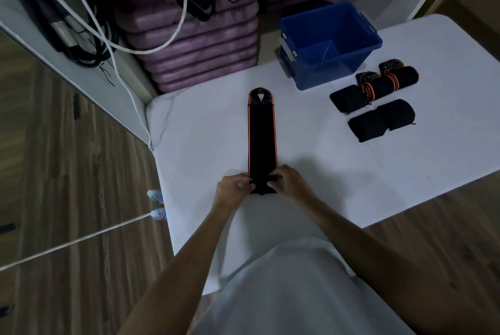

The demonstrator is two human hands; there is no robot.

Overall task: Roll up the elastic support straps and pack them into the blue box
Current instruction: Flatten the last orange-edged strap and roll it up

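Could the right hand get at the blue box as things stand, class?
Probably yes, once it lets go: the right hand is pinching the strap, but bare table lies between it and the open blue box. The rolled straps sit to one side.

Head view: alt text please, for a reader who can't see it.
Both hands, left hand and right hand, pinch the near end of a flat black, orange-edged strap on a white table, starting a roll. An open blue box and several rolled straps sit at far right.
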